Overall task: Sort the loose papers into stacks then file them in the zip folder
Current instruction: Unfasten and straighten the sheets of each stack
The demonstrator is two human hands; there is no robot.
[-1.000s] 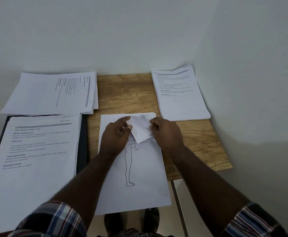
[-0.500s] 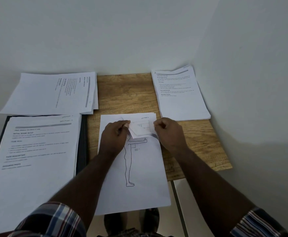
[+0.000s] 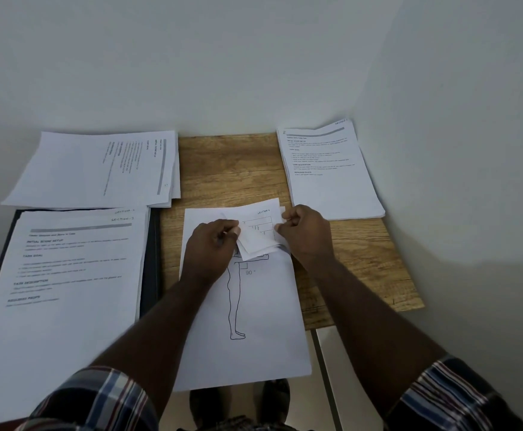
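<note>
A sheet with a line drawing of a standing figure lies in the middle of the wooden table, its near end hanging over the edge. At its top, several paper corners are folded back, showing a sheet with a table underneath. My left hand pinches the folded corners from the left. My right hand pinches the right edge of the same sheets. A printed stack lies on the dark zip folder at the left. Two more stacks sit at the back left and back right.
The wooden table stands in a corner with white walls behind and to the right. Its front edge runs close to me on the right. My shoes and the tiled floor show below.
The folded-back corners have been lifted further toward the far edge, uncovering more of the sheet with the table. My right hand has shifted slightly right along the edge.
</note>
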